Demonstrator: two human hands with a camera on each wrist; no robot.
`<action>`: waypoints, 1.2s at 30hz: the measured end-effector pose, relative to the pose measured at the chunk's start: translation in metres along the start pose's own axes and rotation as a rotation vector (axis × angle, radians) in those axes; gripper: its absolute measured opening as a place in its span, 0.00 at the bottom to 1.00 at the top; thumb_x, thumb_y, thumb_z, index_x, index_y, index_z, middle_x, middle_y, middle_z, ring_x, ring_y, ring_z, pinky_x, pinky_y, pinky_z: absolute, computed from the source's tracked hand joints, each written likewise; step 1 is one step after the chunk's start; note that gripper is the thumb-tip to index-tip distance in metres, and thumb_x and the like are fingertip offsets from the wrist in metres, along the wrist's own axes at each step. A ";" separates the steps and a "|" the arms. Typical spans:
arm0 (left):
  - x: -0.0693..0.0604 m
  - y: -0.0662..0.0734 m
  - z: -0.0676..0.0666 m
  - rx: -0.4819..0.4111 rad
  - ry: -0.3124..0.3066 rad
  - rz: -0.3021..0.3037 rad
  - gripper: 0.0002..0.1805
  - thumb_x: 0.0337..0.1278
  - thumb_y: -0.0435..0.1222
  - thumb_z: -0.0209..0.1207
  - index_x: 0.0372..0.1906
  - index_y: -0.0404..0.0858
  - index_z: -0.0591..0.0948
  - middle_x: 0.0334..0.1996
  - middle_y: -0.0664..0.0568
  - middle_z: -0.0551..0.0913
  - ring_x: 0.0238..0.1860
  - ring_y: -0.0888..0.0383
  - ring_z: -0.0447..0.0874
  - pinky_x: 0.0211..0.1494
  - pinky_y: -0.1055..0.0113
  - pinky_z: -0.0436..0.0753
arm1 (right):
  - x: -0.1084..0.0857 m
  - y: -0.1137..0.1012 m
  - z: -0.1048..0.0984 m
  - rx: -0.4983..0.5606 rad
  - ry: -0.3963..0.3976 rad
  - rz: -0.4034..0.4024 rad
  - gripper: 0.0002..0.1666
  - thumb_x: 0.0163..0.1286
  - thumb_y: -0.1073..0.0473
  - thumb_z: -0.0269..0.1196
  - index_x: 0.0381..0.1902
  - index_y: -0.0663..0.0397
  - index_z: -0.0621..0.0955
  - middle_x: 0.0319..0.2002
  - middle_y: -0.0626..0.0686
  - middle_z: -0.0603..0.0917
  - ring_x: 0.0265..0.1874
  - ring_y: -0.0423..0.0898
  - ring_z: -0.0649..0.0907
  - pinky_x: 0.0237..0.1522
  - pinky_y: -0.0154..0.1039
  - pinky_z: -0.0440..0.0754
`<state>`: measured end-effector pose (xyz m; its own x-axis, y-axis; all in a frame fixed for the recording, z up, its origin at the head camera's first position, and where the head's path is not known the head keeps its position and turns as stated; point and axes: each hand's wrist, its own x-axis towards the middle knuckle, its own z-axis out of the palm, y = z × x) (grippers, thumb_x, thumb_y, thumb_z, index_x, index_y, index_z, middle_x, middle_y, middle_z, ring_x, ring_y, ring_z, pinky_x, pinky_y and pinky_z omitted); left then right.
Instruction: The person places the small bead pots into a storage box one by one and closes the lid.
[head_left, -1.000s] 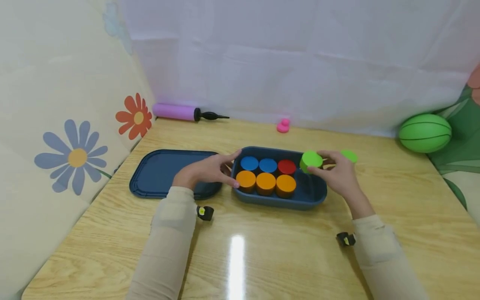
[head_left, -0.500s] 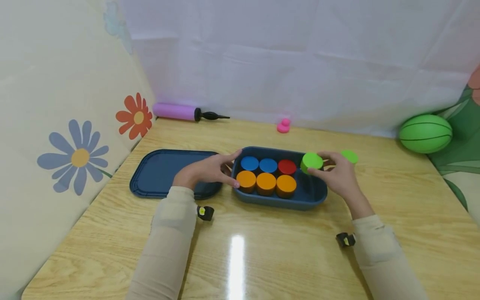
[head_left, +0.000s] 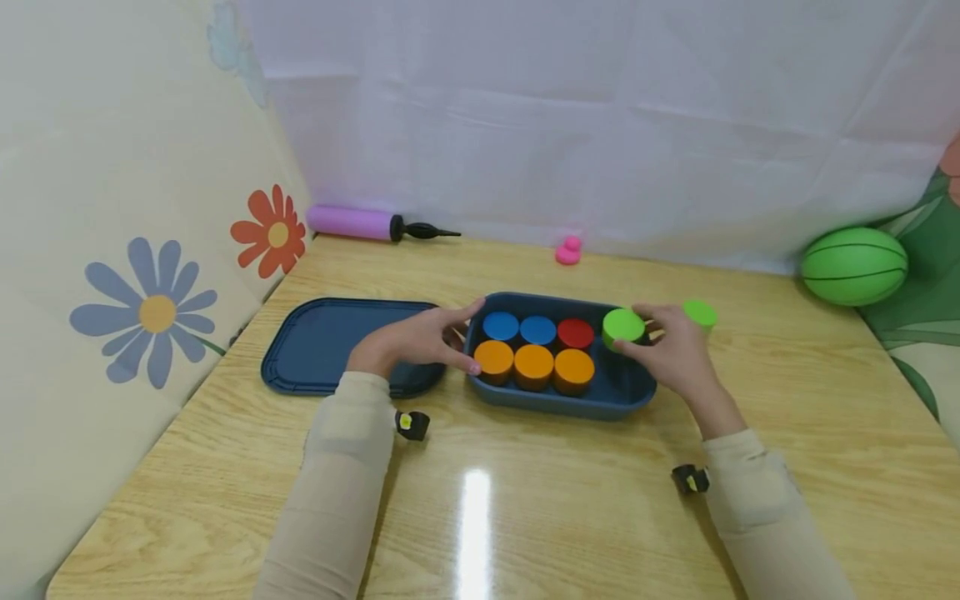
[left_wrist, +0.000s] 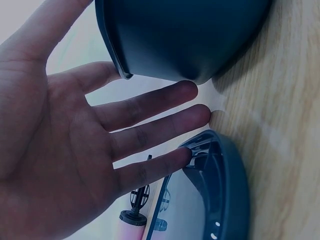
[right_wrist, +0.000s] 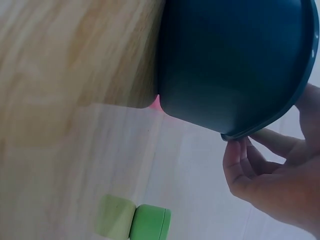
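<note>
In the head view, an open dark blue container (head_left: pixel 564 406) holds two blue round blocks (head_left: pixel 537 330), one red block (head_left: pixel 575 333) and three orange blocks (head_left: pixel 533 364). At its back right part, the thumb and fingers of my right hand (head_left: pixel 677 350) pinch a light green round block (head_left: pixel 623 328). My left hand (head_left: pixel 412 340) touches the container's left end, thumb at the front and forefinger at the back. The left wrist view shows the other fingers (left_wrist: pixel 155 131) straight and spread. Container walls hide the held block in the right wrist view.
A dark blue lid (head_left: pixel 311 346) lies left of the container. Another light green block (head_left: pixel 700 314) stands behind the right hand. Along the back are a purple hand pump (head_left: pixel 352 222), a small pink duck-like figure (head_left: pixel 569 250) and a green ball (head_left: pixel 854 267).
The right hand has lowered the green block slightly, so it sits deeper in the container's back right part. The left hand has stayed at the left end.
</note>
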<state>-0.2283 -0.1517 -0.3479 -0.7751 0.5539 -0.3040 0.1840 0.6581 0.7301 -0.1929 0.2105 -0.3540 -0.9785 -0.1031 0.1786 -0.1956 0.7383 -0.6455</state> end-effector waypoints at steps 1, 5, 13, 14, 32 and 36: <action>0.000 0.000 0.000 0.000 -0.001 0.000 0.60 0.55 0.48 0.73 0.82 0.56 0.43 0.76 0.40 0.64 0.64 0.47 0.75 0.69 0.49 0.75 | 0.000 0.000 0.000 -0.013 -0.009 -0.008 0.38 0.63 0.57 0.74 0.66 0.69 0.75 0.60 0.72 0.76 0.53 0.66 0.81 0.51 0.58 0.83; 0.001 -0.001 0.000 0.000 -0.001 0.001 0.60 0.55 0.48 0.73 0.82 0.57 0.43 0.75 0.40 0.64 0.64 0.47 0.75 0.69 0.49 0.75 | 0.001 0.002 0.002 -0.042 -0.031 -0.020 0.37 0.63 0.57 0.73 0.65 0.69 0.76 0.58 0.72 0.76 0.53 0.66 0.80 0.52 0.58 0.83; 0.002 -0.002 0.000 0.008 -0.002 0.003 0.60 0.55 0.48 0.73 0.82 0.58 0.42 0.75 0.41 0.64 0.64 0.48 0.76 0.69 0.49 0.75 | 0.001 0.003 0.004 -0.044 -0.024 -0.032 0.37 0.62 0.59 0.74 0.65 0.69 0.76 0.57 0.72 0.75 0.50 0.66 0.81 0.53 0.58 0.83; 0.002 -0.002 0.000 0.010 -0.001 0.004 0.60 0.55 0.49 0.73 0.82 0.58 0.42 0.75 0.41 0.65 0.64 0.48 0.76 0.69 0.49 0.75 | 0.001 0.004 0.004 -0.049 -0.024 -0.032 0.37 0.62 0.59 0.74 0.65 0.69 0.76 0.57 0.72 0.76 0.50 0.66 0.81 0.53 0.58 0.83; 0.002 -0.001 0.001 0.012 -0.003 0.004 0.60 0.55 0.49 0.73 0.82 0.56 0.43 0.77 0.41 0.62 0.65 0.47 0.75 0.69 0.48 0.75 | 0.001 0.003 0.005 -0.163 0.053 -0.146 0.17 0.60 0.70 0.71 0.47 0.72 0.85 0.46 0.69 0.86 0.43 0.64 0.84 0.48 0.58 0.83; 0.002 -0.001 0.000 0.016 -0.003 0.007 0.60 0.55 0.49 0.72 0.82 0.56 0.43 0.77 0.41 0.61 0.65 0.47 0.75 0.69 0.48 0.75 | 0.001 0.003 0.005 -0.163 0.051 -0.161 0.16 0.59 0.70 0.71 0.46 0.71 0.86 0.45 0.69 0.87 0.41 0.64 0.84 0.48 0.58 0.82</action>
<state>-0.2294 -0.1515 -0.3497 -0.7722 0.5598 -0.3007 0.1988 0.6623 0.7224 -0.1951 0.2100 -0.3594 -0.9302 -0.1976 0.3094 -0.3318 0.8132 -0.4781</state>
